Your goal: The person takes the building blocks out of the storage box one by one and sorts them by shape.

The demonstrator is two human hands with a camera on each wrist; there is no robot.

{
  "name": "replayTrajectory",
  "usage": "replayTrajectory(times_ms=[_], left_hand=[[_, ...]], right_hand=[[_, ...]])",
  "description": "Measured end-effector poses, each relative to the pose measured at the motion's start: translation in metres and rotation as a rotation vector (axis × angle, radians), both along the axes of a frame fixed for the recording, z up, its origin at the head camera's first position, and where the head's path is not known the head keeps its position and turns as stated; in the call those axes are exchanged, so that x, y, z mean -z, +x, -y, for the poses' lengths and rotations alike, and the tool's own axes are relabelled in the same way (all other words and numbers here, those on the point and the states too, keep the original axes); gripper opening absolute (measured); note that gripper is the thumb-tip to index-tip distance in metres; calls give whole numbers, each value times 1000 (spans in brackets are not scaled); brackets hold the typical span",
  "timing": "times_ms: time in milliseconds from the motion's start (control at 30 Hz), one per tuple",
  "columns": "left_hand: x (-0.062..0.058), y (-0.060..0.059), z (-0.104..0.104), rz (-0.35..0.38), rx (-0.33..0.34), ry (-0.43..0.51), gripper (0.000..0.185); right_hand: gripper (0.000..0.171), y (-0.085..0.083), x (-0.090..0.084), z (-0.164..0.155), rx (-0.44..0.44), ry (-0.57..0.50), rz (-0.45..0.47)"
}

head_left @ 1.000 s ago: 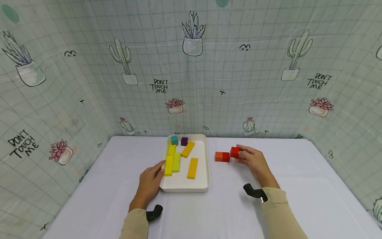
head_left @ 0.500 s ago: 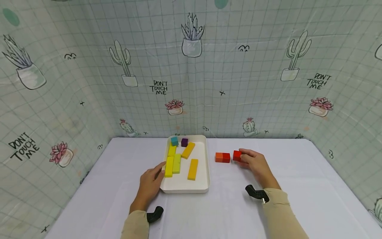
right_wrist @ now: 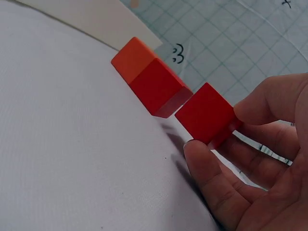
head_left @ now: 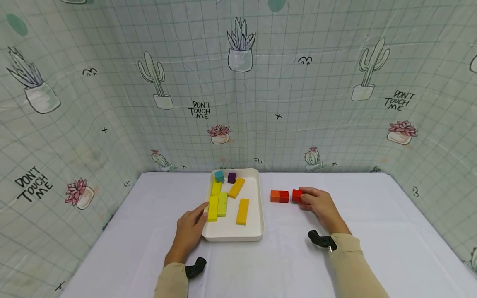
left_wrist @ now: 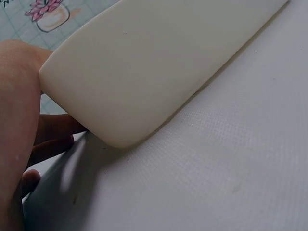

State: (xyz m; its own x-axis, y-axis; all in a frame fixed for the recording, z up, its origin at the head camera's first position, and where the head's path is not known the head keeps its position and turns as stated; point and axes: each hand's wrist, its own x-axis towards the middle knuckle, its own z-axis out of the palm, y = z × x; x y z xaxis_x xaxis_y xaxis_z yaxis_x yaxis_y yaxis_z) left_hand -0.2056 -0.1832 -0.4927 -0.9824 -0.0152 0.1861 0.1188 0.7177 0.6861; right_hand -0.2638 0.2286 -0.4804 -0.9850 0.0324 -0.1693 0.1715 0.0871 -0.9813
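My right hand [head_left: 321,206] pinches a red cube [right_wrist: 206,114] between thumb and fingers, close over the table. Just left of it in the head view, an orange cube [head_left: 275,196] and another red cube [head_left: 284,196] sit side by side, a narrow gap away from the held one. At the left side of a white tray [head_left: 232,239], my left hand [head_left: 189,231] grips the wall near the front corner. The left wrist view shows the tray's outer wall [left_wrist: 139,67], with some fingers partly hidden behind it.
Inside the tray lie yellow and lime bars [head_left: 222,204], two orange-yellow bars [head_left: 242,212], a teal cube [head_left: 219,177] and a purple cube [head_left: 232,178]. A patterned cloth [head_left: 261,91] hangs behind the white table [head_left: 261,269].
My right hand has lowered the red cube and shifted it slightly right, widening the gap to the orange and red pair. The left hand stays at the tray.
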Motion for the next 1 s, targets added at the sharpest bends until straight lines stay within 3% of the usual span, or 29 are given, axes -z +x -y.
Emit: replayTrajectory(times_ms=[367,533,800,1000], left_hand=[[1,3,-3,30,-18,1,43],[1,1,-2,7,-13,3,43],[1,0,-1,-3,-8,11,43],[1,-1,-1,-1,-10,7,43]], right_hand=[[45,-2,-1,-1,-113,303,-101],[42,-3,-5,0,-130,435,-175],[39,-3,-6,2,-115,547,-184],[38,-4,-4,1,-107,563,-192]])
